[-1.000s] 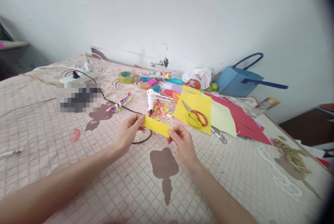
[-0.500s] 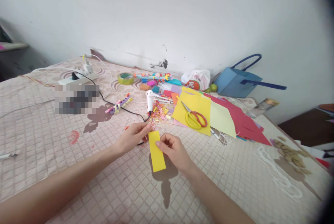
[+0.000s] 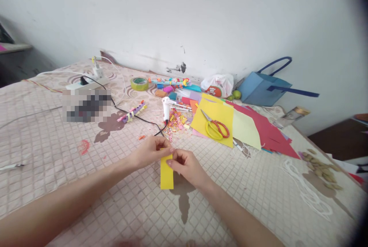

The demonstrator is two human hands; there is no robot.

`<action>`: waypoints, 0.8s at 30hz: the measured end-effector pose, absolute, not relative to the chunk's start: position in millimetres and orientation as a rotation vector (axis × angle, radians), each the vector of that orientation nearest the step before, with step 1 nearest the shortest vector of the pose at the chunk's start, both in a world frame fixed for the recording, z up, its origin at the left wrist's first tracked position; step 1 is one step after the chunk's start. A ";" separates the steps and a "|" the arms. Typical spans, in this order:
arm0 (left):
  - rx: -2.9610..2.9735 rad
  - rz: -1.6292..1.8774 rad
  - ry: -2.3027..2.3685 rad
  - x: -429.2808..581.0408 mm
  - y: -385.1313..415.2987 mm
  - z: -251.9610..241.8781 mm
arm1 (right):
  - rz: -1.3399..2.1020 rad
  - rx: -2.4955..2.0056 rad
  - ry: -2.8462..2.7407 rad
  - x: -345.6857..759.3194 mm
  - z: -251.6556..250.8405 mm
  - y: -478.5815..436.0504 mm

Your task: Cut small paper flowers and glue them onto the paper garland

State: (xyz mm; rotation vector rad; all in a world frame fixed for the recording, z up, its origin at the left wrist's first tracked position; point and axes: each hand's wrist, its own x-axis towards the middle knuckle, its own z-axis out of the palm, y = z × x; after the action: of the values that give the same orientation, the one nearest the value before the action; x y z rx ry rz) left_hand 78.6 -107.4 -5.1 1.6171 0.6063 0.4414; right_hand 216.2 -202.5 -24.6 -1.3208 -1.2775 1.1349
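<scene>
- Over the middle tabletop [image 3: 120,208], left hand [image 3: 151,150] and right hand [image 3: 189,164] pinch a yellow paper strip [image 3: 167,176], top end partly covered.
- Toward the far left corner, pixelation masks a dark object [image 3: 86,106].
- By the far edge, a plastic bag [image 3: 224,83] bears an illegible label [image 3: 213,91].

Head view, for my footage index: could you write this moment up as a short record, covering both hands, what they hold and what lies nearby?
held item: yellow paper strip, lower end free
left hand: pinching the strip's upper end
right hand: thumb on the strip's front, near the top
scissors: lying on a yellow sheet
white corded tool: beyond the hands, beside paper scraps
blue bag: far right, by the wall
unclear: whether the strip touches the table
</scene>
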 end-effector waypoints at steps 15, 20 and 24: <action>1.346 0.493 0.709 80.6 -109.9 1.0 | 1.211 -1.303 -1.026 217.9 -29.3 -200.4; 1.329 0.352 0.674 80.9 -111.3 -3.3 | 1.149 -1.230 -0.920 214.0 -32.7 -198.9; 1.343 0.338 0.633 80.4 -107.4 -9.8 | 0.995 -1.382 -1.157 232.3 -29.2 -193.5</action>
State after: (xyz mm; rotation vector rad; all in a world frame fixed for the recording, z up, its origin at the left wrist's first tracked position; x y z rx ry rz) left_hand 80.4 -107.4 -9.8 1.3426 0.6331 0.3383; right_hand 232.3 -193.5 -29.2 -1.3819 -1.1565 0.9953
